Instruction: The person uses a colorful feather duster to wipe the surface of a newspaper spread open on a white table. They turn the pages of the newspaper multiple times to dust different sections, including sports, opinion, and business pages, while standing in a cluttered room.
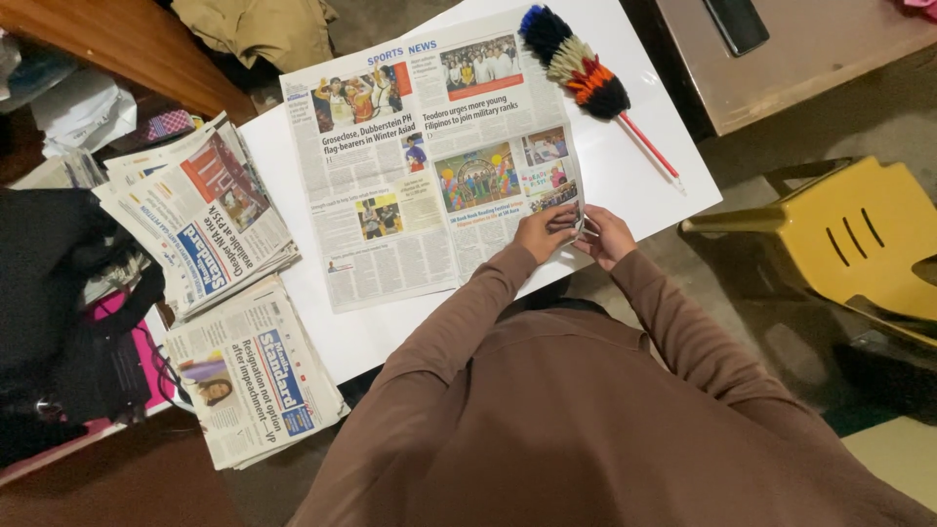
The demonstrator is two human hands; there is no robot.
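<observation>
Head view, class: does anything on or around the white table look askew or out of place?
The open newspaper lies skewed across the white table, and both hands pinch its near right corner. A feather duster lies diagonally beside it.

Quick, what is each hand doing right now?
Left hand: shut on the newspaper at its near corner.
Right hand: pinching the same corner.

Bright, even light on the white table point(644, 185) and spread newspaper point(429, 166); dim, murky left and near edges; sharp focus, slight wide-angle bending.
</observation>
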